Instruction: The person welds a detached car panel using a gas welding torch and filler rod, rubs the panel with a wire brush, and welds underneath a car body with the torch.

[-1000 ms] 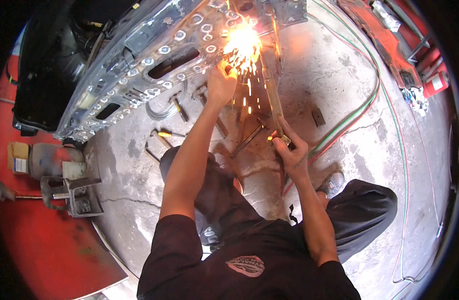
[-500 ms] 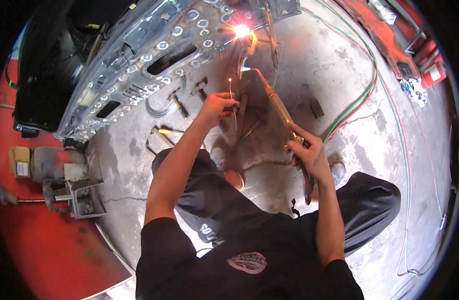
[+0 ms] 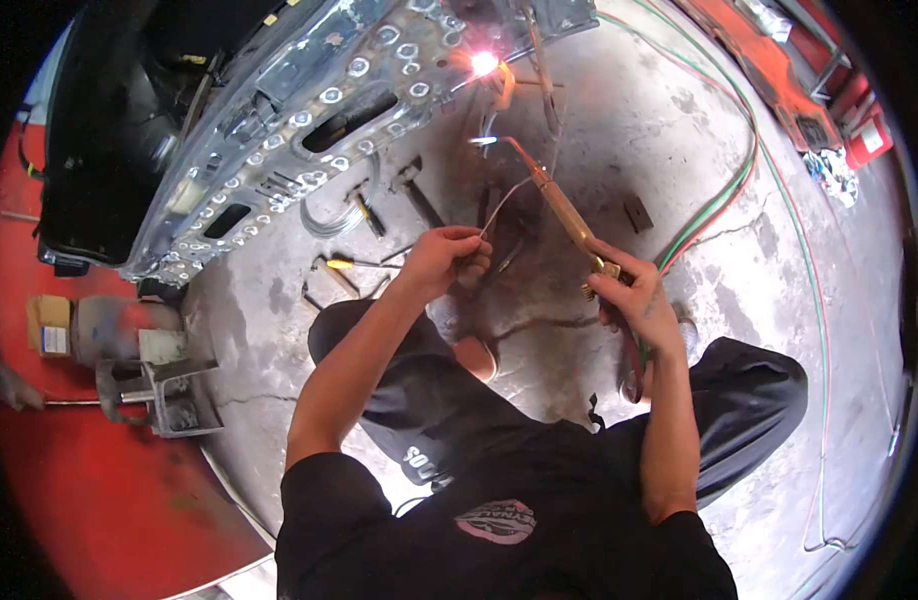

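Observation:
My left hand (image 3: pixel 451 262) pinches a thin filler rod (image 3: pixel 499 207) that slants up to the right, its far end close to the torch neck. My right hand (image 3: pixel 634 300) is wrapped around the brass handle of a gas torch (image 3: pixel 567 212). A small bright flame (image 3: pixel 484 141) burns at the torch's bent tip. Above it, a bright glow (image 3: pixel 485 63) shows at the lower edge of a bare metal car panel (image 3: pixel 269 165) with many round weld marks. The flame is apart from the panel edge.
Hammers (image 3: pixel 419 195), a wire coil (image 3: pixel 329 218) and a yellow-handled screwdriver (image 3: pixel 341 264) lie on the concrete floor. Green and red hoses (image 3: pixel 741 185) run along the right. A metal bracket (image 3: pixel 174 400) stands at left by the red surface (image 3: pixel 119 500).
My left hand has moved down and slightly right, and the rod has swung from near upright to slanting right. The torch has shifted slightly, its flame now pointing left.

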Demonstrator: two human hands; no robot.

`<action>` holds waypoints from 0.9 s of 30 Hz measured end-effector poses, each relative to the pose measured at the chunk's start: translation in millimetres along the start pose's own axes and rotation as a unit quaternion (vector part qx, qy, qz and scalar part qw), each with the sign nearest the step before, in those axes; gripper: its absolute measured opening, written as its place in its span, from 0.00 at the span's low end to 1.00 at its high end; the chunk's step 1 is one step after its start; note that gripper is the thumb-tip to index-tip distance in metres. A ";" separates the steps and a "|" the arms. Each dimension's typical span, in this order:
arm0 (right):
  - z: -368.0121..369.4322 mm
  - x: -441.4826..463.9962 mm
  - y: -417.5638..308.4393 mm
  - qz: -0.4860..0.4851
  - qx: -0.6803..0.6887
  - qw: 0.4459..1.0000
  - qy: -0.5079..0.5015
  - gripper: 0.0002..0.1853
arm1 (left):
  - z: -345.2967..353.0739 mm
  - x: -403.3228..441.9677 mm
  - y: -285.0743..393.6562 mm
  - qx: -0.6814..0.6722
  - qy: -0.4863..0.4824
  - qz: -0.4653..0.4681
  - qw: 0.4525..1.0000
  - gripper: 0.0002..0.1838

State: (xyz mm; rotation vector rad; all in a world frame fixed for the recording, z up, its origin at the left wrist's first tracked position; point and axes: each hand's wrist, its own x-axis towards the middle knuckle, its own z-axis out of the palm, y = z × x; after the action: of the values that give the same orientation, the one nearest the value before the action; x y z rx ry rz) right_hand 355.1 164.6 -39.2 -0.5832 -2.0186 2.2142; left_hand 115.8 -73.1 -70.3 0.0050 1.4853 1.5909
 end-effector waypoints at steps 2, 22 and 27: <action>-1.2 -1.4 -9.7 0.008 0.004 1.000 -0.002 0.27 | -5.7 -9.0 3.3 -0.010 0.035 0.023 0.999 0.14; 50.0 40.1 1.9 -0.167 -0.047 0.979 0.107 0.27 | -10.6 42.1 77.6 0.525 0.274 0.418 0.689 0.05; 47.2 45.5 9.1 -0.151 -0.049 0.983 0.095 0.27 | 3.3 42.0 80.4 0.535 0.278 0.368 0.708 0.07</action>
State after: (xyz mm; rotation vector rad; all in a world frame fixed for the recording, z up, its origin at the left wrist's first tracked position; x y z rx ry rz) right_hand 299.0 133.5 -55.4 -0.4436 -1.9762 1.8236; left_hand 45.6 -32.2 -29.8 0.9673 2.9880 1.0138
